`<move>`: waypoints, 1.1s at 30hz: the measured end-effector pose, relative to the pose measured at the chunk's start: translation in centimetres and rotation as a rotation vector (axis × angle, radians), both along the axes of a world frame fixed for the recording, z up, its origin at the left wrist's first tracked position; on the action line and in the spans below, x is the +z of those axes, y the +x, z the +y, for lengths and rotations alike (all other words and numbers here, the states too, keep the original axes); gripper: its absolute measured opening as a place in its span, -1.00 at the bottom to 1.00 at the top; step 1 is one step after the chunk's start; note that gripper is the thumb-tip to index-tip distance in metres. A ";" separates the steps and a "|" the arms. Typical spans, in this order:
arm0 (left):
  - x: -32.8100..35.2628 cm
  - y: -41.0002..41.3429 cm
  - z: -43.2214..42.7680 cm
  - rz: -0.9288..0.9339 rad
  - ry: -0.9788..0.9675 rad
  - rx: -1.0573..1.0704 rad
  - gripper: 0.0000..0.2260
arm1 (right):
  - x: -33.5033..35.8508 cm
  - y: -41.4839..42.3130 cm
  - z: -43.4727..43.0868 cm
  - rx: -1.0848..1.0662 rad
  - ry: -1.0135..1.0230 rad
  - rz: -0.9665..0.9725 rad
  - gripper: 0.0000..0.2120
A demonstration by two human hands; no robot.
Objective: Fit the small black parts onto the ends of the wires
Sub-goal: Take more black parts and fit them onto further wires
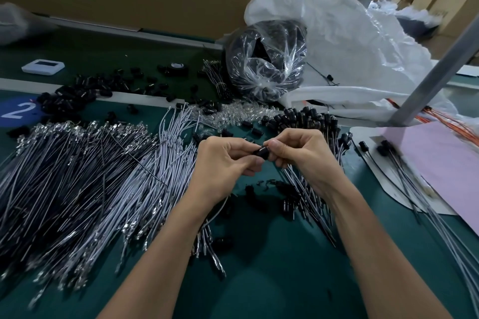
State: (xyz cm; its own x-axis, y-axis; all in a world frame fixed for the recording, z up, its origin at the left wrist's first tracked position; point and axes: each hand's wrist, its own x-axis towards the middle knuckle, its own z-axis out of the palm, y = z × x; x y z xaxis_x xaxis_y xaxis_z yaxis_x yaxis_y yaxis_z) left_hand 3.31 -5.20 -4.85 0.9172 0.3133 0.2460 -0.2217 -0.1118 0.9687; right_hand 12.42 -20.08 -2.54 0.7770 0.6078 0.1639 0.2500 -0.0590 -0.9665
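Above the green bench, between the wire heaps, we pinch the small black plastic cap (262,152) in our right hand (300,153) while our left hand (228,160) closes on a thin, floppy wire best held near its tip.

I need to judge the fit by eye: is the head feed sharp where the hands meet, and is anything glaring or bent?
Head view: small black part between both hands reads soft and dark; clear plastic bag glares; grey metal post leans from wide-angle distortion; near wire ends blur.
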 end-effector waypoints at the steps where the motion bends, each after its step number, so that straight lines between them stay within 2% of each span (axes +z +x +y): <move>1: 0.1 0.0 0.0 -0.008 -0.002 -0.005 -0.77 | -0.1 0.0 0.0 0.015 0.012 0.018 -0.89; 9: 0.2 -0.4 -0.3 -0.046 -0.033 -0.030 -0.85 | -0.1 -0.2 0.0 0.084 0.080 0.070 -0.91; 12: 0.6 -0.4 -1.0 0.004 -0.197 -0.061 -0.89 | -0.3 -0.5 0.6 0.040 0.090 0.018 -0.87; 16: 1.5 -0.7 -0.6 0.011 -0.308 -0.141 -0.61 | 1.1 0.4 -1.2 0.197 0.276 0.230 -0.81; 19: 2.1 -1.0 0.7 -0.077 -0.353 0.060 -0.58 | 2.6 1.6 -4.1 0.210 0.510 0.320 -0.72; 21: 2.3 -1.2 1.5 -0.155 -0.419 0.286 -0.62 | 3.3 2.3 -6.0 0.144 0.526 0.267 -0.68; 24: 2.3 -1.3 2.0 -0.233 -0.536 0.519 -0.67 | 5.0 3.5 -8.4 -0.011 0.300 0.146 -0.67; 26: 2.4 -1.3 1.8 -0.235 -0.543 0.572 -0.67 | 6.5 4.6 -9.2 -0.134 0.049 0.041 -0.65; 29: 2.4 -1.2 1.4 -0.211 -0.509 0.584 -0.69 | 7.6 6.1 -8.5 -0.382 -0.377 -0.243 -0.66; 31: 2.2 -1.1 1.4 -0.177 -0.472 0.607 -0.71 | 7.5 6.2 -7.2 -0.530 -0.505 -0.405 -0.76; 33: 1.9 -0.9 1.5 -0.147 -0.451 0.643 -0.76 | 6.9 5.0 -5.3 -0.439 -0.538 -0.454 -0.85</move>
